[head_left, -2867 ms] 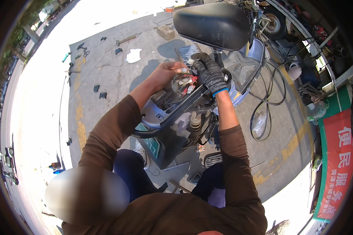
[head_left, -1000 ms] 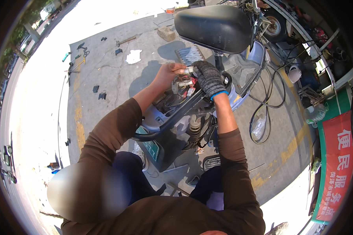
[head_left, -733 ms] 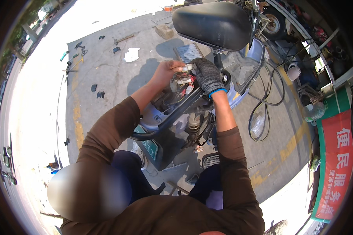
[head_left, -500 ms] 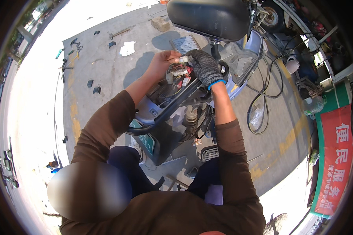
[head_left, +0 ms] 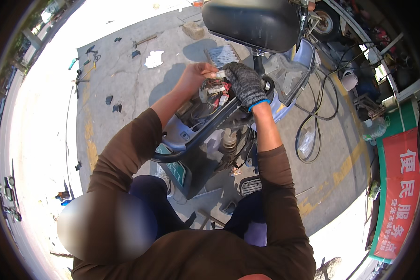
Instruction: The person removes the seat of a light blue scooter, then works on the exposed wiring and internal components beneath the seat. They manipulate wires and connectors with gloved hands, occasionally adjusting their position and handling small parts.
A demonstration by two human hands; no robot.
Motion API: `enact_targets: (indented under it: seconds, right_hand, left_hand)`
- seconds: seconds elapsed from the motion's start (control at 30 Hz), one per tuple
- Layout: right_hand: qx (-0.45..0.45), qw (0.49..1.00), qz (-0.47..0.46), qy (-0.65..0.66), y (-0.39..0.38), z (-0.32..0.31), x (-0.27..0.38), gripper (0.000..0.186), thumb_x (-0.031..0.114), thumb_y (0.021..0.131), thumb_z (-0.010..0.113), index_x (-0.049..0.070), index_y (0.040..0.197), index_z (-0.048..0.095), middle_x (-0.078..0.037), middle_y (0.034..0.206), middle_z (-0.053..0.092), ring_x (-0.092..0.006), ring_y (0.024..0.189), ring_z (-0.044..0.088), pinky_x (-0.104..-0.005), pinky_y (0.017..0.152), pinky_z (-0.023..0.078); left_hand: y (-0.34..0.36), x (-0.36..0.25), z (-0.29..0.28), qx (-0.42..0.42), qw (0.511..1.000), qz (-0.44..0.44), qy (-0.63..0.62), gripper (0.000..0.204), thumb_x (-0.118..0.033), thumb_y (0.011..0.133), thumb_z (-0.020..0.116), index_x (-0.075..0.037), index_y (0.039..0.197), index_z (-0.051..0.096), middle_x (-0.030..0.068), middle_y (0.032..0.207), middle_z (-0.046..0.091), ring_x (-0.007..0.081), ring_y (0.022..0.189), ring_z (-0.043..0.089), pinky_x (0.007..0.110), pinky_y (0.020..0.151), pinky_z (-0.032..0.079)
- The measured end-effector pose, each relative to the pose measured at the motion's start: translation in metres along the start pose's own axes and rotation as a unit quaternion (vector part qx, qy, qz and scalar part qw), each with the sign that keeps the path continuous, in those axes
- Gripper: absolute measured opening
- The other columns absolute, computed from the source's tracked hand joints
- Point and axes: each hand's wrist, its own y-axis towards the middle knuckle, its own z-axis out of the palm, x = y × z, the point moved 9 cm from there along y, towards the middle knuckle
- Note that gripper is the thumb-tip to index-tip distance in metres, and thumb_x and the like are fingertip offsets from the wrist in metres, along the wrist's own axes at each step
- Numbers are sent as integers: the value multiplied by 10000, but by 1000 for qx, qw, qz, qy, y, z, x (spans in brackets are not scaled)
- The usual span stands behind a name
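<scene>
My bare left hand [head_left: 193, 78] is closed in a pinch at a small white wiring connector [head_left: 220, 74]. From the other side, my right hand [head_left: 245, 83], in a grey knit glove with a blue cuff edge, is closed on the same connector; its fingertips are partly hidden. Just beneath both hands, a bundle of wires [head_left: 214, 93] with red and white plugs sits in the open body of an electric scooter [head_left: 176, 131]. A black bar [head_left: 205, 135] runs along the scooter's near side. Its black seat [head_left: 251, 24] stands beyond my right hand.
A stone block [head_left: 192, 31], a hammer [head_left: 144, 41], a white paper [head_left: 154, 59] and several small black parts lie on the pavement. Right of the scooter are a coiled black hose [head_left: 318, 116], a plastic bottle [head_left: 374, 127] and a red-green banner [head_left: 399, 186].
Both hands stay at the connector with almost the same grip. The whole view has shifted slightly.
</scene>
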Motion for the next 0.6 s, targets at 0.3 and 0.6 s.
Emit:
enact_targets:
  seconds: [0.3,0.6]
  right_hand:
    - [2,999,47,24,1,2,1,280,266,896,530,37,1000,653,-181,995,646,-354,940,604,-420,844,462]
    - [-18,997,60,40,1,4,-6,271,257,891,541,37,1006,648,-185,978,646,-351,928,612,-410,832,471]
  left_hand:
    - [-4,-8,2,-29,999,24,-11,232,-65,849,654,42,1053,623,61,918,668,114,818,614,247,750,479]
    - [-13,0,4,-51,994,-87,-51,306,-98,861,654,62,1118,612,61,914,674,91,749,614,219,652,479]
